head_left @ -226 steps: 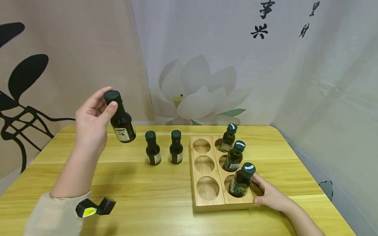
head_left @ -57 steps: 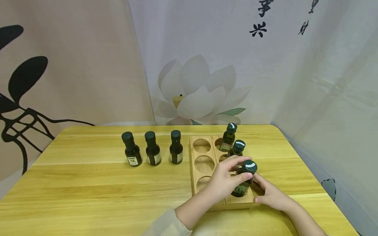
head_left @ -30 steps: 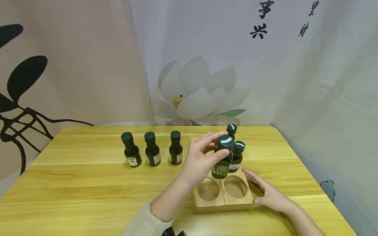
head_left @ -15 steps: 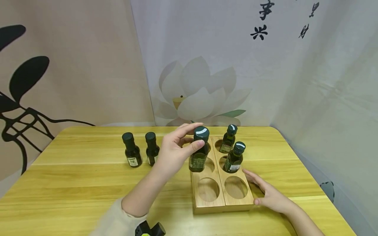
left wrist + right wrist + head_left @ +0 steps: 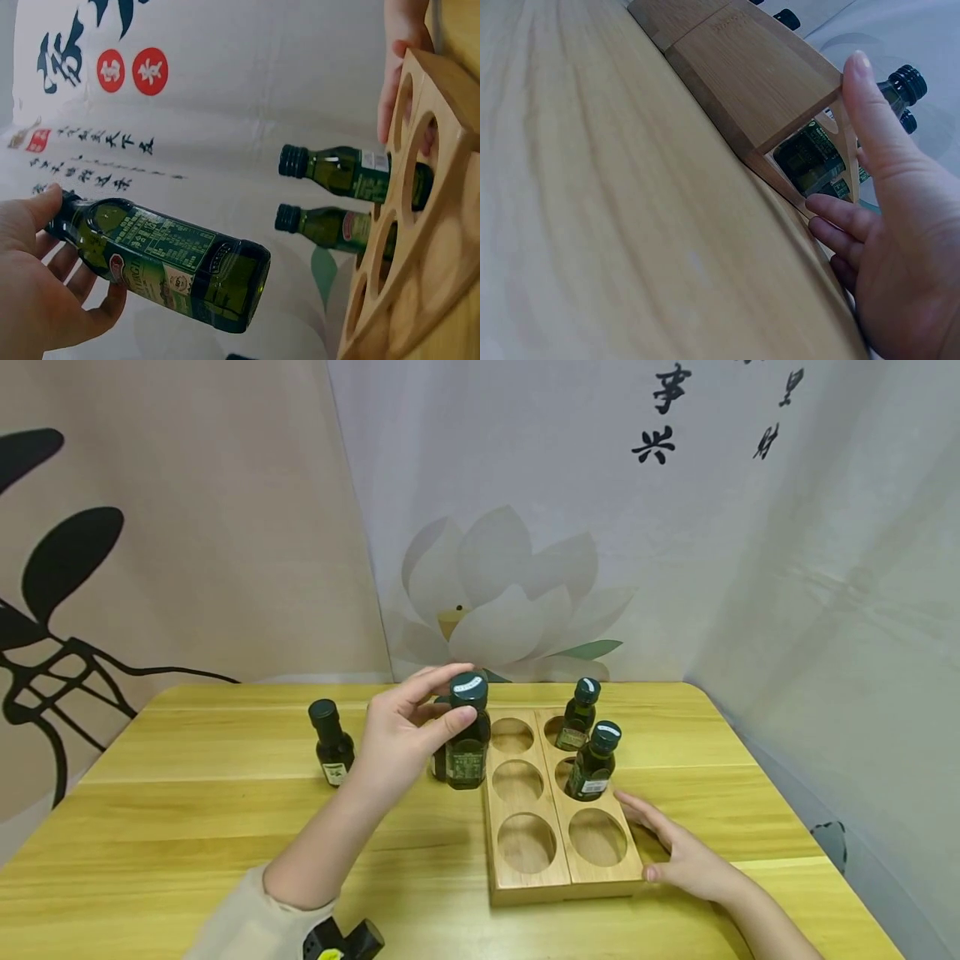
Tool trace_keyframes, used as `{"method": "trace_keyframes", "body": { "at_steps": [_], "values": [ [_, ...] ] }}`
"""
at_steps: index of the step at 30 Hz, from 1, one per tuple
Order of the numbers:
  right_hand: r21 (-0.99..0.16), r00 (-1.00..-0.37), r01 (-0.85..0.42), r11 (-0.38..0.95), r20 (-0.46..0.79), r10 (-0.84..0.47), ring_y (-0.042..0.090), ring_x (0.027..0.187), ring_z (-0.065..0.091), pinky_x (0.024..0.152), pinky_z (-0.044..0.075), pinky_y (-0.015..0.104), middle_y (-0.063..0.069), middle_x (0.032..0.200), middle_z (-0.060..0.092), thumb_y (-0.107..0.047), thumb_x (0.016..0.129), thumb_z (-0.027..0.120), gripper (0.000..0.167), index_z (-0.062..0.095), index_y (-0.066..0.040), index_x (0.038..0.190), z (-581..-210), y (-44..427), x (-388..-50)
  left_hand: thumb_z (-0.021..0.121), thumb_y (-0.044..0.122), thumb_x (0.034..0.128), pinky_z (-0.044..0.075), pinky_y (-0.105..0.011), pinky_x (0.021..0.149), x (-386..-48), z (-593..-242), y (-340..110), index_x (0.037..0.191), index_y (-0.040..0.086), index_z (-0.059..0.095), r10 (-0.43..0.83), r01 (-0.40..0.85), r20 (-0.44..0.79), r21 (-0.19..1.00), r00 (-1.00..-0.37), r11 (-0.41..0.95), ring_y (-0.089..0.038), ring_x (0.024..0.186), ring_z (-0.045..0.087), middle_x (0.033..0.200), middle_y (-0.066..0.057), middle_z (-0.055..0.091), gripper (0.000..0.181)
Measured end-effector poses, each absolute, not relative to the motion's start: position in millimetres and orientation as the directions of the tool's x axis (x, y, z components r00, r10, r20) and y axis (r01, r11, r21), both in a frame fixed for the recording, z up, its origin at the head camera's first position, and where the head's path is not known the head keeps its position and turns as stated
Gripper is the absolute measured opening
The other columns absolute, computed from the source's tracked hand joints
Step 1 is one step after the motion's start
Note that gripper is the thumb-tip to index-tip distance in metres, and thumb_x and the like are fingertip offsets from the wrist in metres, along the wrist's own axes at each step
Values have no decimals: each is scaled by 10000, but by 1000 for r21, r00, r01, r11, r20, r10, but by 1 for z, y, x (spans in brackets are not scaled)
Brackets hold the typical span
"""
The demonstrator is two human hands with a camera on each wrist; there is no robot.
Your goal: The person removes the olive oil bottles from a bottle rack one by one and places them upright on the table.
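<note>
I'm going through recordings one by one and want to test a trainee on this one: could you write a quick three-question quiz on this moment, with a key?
1. Count: how many bottles stand in the wooden rack?
2. True or false: the right hand is holding a bottle.
3. Multiple choice: where does the left hand hold its bottle?
A. Around the base
B. Near the capped end
C. Across the middle of the label

Key:
1. Two.
2. False; it is at the right side of the wooden rack.
3. B.
</note>
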State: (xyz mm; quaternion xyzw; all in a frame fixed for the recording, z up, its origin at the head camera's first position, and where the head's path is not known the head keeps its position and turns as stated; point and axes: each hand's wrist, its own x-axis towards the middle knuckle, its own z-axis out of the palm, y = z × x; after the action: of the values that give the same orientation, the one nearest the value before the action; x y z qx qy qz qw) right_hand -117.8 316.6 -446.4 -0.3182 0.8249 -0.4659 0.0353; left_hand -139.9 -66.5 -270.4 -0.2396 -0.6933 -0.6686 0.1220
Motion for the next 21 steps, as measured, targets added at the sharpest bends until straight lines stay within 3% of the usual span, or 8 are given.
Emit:
{"method": "trace_keyframes", "body": {
  "at_steps": [10,21],
  "values": [
    [-798,-804,-478,367,230,-548,156,1298,400,1030,294,247,114,1508,328,-606,868,564,869,228,-156,1531,-451,318,-118,737,53,840,537,-287,716,-140,-286,-80,1246,125,650,143,432,420,899,-896,67,-222,906,666,1170,-21,618,421],
    [-804,-808,-467,369,218,-548,155,1294,402,1025,296,260,109,1507,329,-595,874,565,855,228,-166,1532,-451,318,-119,744,75,836,539,-302,785,-144,-322,-90,1249,86,642,131,401,388,910,-912,102,-207,1003,629,1225,-32,607,426]
  ]
}}
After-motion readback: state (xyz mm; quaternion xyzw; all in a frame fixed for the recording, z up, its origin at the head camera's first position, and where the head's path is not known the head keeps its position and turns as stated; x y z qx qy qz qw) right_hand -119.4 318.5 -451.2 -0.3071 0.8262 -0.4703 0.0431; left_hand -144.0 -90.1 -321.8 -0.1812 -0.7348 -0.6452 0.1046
